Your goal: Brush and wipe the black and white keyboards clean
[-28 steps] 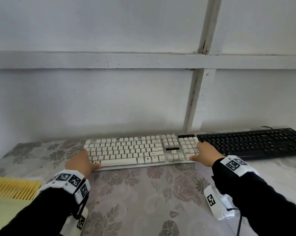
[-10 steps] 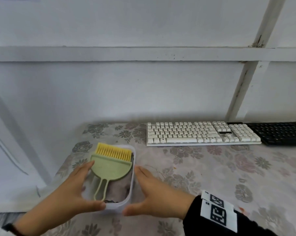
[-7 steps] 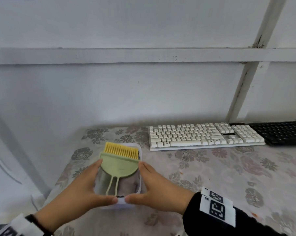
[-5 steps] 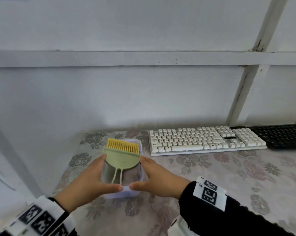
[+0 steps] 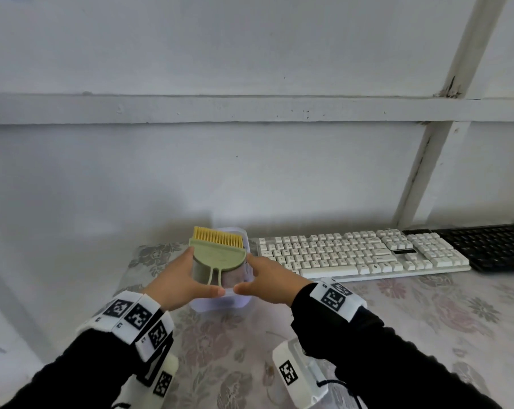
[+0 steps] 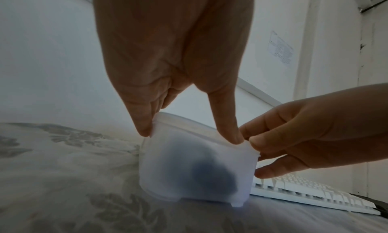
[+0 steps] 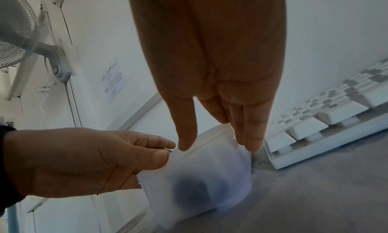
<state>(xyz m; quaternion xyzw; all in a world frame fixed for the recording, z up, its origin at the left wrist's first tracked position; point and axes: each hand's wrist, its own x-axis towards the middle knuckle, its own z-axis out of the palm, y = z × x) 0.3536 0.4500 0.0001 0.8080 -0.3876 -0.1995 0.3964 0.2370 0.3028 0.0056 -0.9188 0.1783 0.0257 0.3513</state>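
Note:
A translucent white container (image 5: pixel 220 299) stands on the table just left of the white keyboard (image 5: pixel 362 255). Across its top lies a green brush (image 5: pixel 217 255) with yellow bristles, and a grey cloth (image 5: pixel 232 277) is inside. My left hand (image 5: pixel 176 280) grips the container's left side and my right hand (image 5: pixel 269 278) grips its right side, thumbs on the near rim. The left wrist view shows my fingers (image 6: pixel 142 120) on the container (image 6: pixel 197 170) rim, the cloth a dark shape through the wall. The black keyboard (image 5: pixel 491 246) lies at the far right.
The table (image 5: pixel 412 335) carries a floral cloth, and its left edge runs close beside the container. A white wall (image 5: pixel 249 172) with beams rises right behind the keyboards. A fan (image 7: pixel 12 29) is mounted on the wall to the left.
Both hands left the white keyboard, took hold of the container at the table's front left, and brought it back and to the right, up to the keyboard's left end.

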